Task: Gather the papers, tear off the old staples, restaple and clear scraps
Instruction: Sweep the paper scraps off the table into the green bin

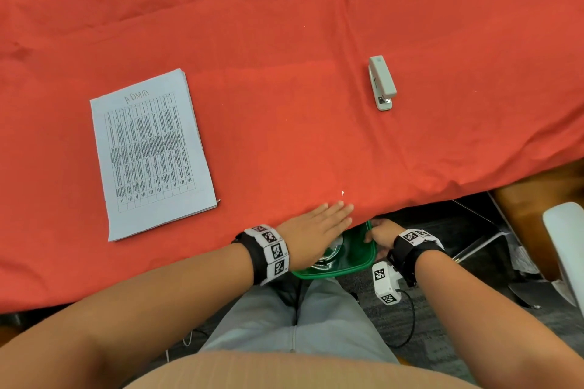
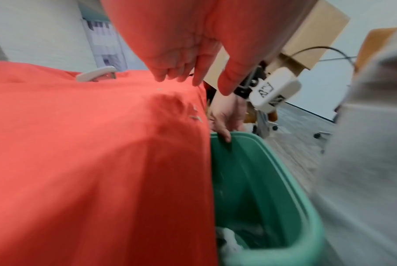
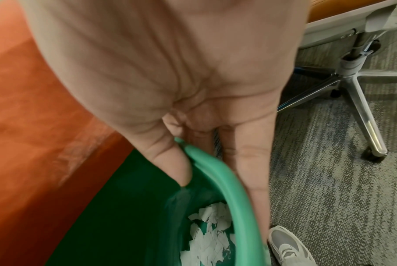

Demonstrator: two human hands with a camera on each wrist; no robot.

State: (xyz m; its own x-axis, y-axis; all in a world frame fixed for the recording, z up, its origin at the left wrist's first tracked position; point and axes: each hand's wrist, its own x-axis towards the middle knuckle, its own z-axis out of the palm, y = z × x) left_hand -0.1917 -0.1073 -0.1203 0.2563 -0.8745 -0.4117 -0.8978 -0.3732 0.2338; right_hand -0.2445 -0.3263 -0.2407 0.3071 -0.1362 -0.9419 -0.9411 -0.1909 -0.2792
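Left hand (image 1: 316, 235) flat, fingers straight, on the red tablecloth (image 1: 284, 41) at the near edge – tiny paper scrap (image 1: 343, 193) just beyond the fingertips. Right hand (image 1: 380, 232) pinching the rim of the green bin (image 1: 357, 267) below that edge, torn scraps (image 3: 206, 241) inside. Stack of papers (image 1: 151, 155) over on the left, stapler (image 1: 381, 82) far right – well apart

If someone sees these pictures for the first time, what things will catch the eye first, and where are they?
The red cloth covering the whole table stands out first, with the stack of papers on its left and the stapler farther right. At the near edge, the left hand lies flat on the cloth while the right hand grips the rim of a green bin holding paper scraps.
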